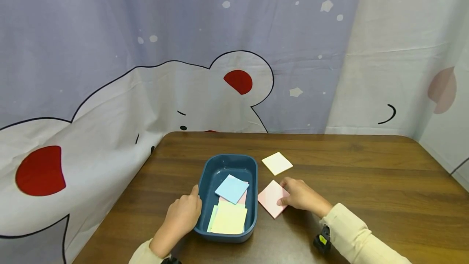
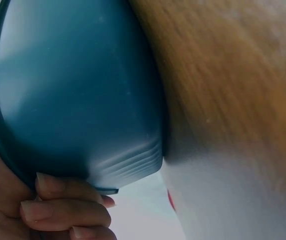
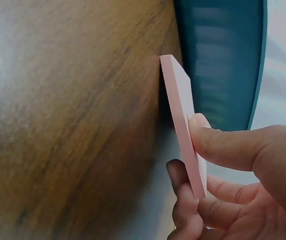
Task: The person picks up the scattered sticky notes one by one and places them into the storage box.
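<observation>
A dark blue plastic tub (image 1: 253, 170) stands on the table with several sticky note pads inside: a light blue pad (image 1: 232, 189) on top of a pink one, and a yellow pad (image 1: 230, 218) nearer the front. My left hand (image 1: 183, 212) holds the tub's left side; in the left wrist view its fingers (image 2: 68, 215) curl beside the wall under the rim. Just right of the tub, my right hand (image 1: 301, 194) pinches a pink sticky note pad (image 1: 272, 199) between thumb and fingers. The right wrist view shows this pink pad (image 3: 180, 115) edge-on, raised off the table.
A pale yellow sticky note pad (image 1: 277, 163) lies on the brown wooden table (image 1: 366, 178), behind the pink pad and right of the tub. A printed curtain (image 1: 300, 52) hangs behind the table and along its left side.
</observation>
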Demonstrator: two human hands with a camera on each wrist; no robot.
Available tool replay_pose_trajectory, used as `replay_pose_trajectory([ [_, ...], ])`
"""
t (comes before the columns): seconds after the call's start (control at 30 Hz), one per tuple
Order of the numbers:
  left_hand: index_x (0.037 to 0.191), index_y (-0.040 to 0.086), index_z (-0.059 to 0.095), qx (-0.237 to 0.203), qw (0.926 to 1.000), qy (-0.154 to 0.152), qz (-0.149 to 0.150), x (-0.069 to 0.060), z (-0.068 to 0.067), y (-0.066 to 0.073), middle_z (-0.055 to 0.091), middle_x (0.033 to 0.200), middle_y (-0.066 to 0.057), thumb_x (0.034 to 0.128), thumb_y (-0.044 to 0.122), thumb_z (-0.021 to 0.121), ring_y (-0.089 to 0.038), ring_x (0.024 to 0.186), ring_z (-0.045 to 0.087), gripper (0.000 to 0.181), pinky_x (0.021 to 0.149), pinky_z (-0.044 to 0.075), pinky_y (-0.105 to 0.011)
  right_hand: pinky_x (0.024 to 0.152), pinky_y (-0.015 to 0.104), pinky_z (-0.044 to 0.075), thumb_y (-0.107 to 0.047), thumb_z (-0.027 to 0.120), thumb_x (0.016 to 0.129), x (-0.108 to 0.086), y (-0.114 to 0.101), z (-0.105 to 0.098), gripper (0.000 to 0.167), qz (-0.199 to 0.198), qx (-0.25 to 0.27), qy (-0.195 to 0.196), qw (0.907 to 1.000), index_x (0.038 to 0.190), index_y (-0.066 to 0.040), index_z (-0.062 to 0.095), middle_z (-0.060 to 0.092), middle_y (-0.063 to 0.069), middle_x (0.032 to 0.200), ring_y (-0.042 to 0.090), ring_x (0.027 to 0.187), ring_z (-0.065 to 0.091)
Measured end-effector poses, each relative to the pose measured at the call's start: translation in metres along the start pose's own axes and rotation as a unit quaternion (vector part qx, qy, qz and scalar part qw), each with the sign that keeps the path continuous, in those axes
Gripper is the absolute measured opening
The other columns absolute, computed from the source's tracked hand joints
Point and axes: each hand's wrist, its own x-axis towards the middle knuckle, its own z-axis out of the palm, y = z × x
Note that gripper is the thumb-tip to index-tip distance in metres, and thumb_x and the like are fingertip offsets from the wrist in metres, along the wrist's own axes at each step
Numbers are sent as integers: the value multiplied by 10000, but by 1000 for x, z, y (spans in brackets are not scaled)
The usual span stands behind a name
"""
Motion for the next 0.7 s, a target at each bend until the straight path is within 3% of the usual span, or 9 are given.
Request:
replay_pose_trajectory([
  [0.2,1276,-56,534,-44,10000,-14,-38,1,2,0,692,831,-232,947,145,508,-329,589,632,386,511,474,-463,650,313,456,-89,811,726,-1,1,-5,332,13,417,-53,9991,982,8,623,654,55,800,149,726,580],
  [0.57,1286,-59,525,-71,9999,-71,-54,1,1,1,695,847,-227,953,148,507,-328,608,640,392,524,484,-461,610,292,451,-56,801,691,-2,4,-9,298,-87,420,41,9991,936,2,644,637,33,726,124,664,563],
  [0.7,1288,-56,526,-89,9999,-93,-72,1,2,1,696,849,-228,953,153,506,-333,612,641,395,527,483,-465,582,278,450,-54,761,722,-3,6,-8,184,-264,460,105,9985,866,-14,655,650,19,700,103,634,564],
])
